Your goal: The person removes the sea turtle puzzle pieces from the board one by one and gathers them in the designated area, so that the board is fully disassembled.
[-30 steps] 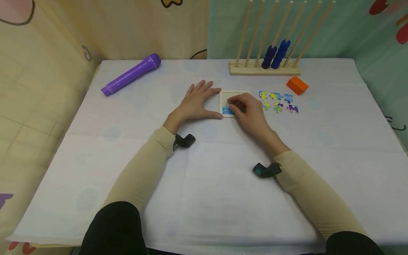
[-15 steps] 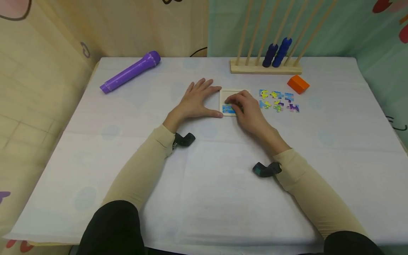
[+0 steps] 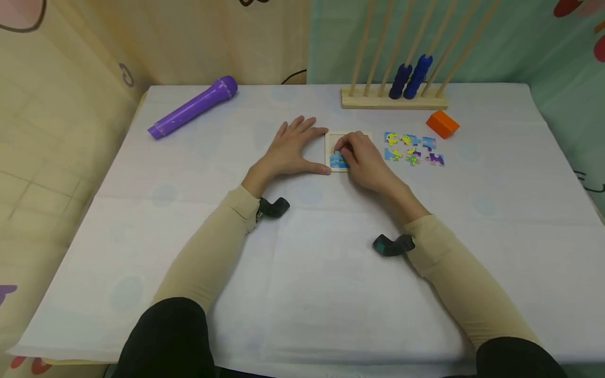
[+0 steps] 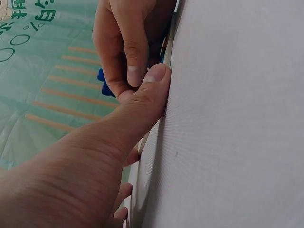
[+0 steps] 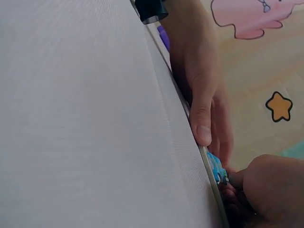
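Observation:
My left hand [image 3: 289, 151] lies spread at the left side of a small pale wooden puzzle tray [image 3: 327, 153], index fingertip at its upper corner and thumb tip at its lower corner. Blue jigsaw pieces [image 3: 336, 161] show in the tray's lower left. Over the tray, my right hand [image 3: 366, 161] has thumb and fingers bent together, pinching a puzzle piece that its fingers mostly hide. In the right wrist view a blue patterned puzzle piece [image 5: 216, 165] stands up from the tray rim, at the right thumb's tip. The left thumb [image 4: 154, 78] presses along the tray edge.
Several loose jigsaw pieces [image 3: 412, 149] lie in two rows right of the tray. Behind them are an orange block [image 3: 442, 124] and a wooden peg stand [image 3: 394, 104] with dark blue beads. A purple toy microphone [image 3: 194, 107] lies at the back left of the white-covered table [image 3: 302, 273].
My right hand shifts slightly over the tray and its wrist moves a little up and left. A blue piece under its fingertips looks lifted or turned. My left hand stays in place.

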Motion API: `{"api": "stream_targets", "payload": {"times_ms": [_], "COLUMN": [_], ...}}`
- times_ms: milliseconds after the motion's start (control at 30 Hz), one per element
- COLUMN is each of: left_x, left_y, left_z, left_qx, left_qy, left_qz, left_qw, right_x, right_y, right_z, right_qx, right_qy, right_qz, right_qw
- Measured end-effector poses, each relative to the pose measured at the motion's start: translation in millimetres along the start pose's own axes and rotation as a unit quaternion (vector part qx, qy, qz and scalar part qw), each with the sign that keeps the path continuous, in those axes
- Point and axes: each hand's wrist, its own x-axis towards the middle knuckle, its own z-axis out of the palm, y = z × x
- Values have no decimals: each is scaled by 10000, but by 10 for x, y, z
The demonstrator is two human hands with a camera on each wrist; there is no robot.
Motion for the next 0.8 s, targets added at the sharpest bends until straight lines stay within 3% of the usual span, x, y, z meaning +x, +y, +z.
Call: {"api": "stream_targets", "payload": {"times_ms": [433,667,800], "left_x": [-2,-11,-14], "left_y": [3,13,17], "left_z": [-4,-2,-8], "left_qx": [34,33,60], "left_qy": [48,35,27], "left_qz": [46,36,7], "left_qw": [10000,10000,10000], "right_x": [-60,-145,-245], "right_y": [43,16,44], "right_z": [39,-65,-175], "right_qx": [977,1394,1362], "right_qy": [1112,1148,1132], "right_qz": [-223,217,460], "right_qw": [9887,9833,9831]}}
